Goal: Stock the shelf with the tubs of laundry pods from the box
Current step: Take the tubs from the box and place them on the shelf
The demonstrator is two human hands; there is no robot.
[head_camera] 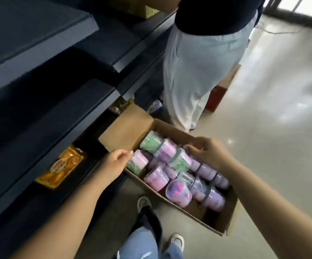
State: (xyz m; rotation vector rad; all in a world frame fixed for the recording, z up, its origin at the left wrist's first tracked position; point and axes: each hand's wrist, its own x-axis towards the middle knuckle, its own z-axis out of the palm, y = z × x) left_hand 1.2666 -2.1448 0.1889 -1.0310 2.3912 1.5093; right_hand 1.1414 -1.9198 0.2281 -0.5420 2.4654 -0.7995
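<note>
Pick step, early in task by our read. Box point(127, 131) sits on floor beside shelf point(48, 118), packed w/ tubs point(156, 177) of purple & green pods lying on their sides; none on the shelf tiers we see.

Left hand point(117, 157) hovers at box edge, fingers loosely curled, holding nothing. Right hand point(205, 152) curves fingers over a green-filled tub point(179, 160); can't tell if grip has closed.

Next move needs a firm wrap round one tub, then a lift clear of its neighbours.

Tub labels not visible. Orange pack point(61, 166) on the shelf has a red badge, text unreadable.
</note>
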